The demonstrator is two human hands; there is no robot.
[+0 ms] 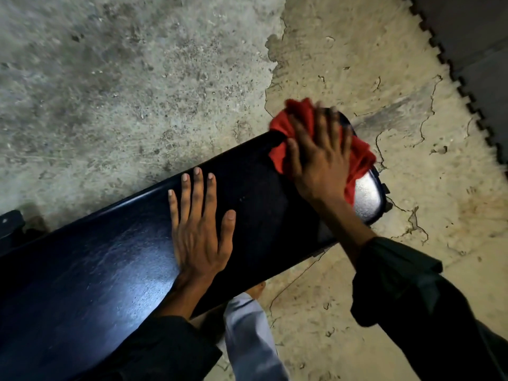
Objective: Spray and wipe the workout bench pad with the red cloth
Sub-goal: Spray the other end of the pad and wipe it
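Note:
A long black bench pad (110,257) runs from the lower left up to the right, shiny where light falls on it. My left hand (199,229) lies flat on the middle of the pad, fingers spread, holding nothing. My right hand (321,155) presses flat on the crumpled red cloth (360,158) at the pad's far right end; cloth shows on both sides of the hand. No spray bottle is in view.
Rough cracked concrete floor (123,78) lies around the bench. Dark interlocking floor mats (478,42) fill the top right corner. A dark frame part (11,224) sticks out at the left edge. My light trouser leg (247,331) and bare foot are below the pad.

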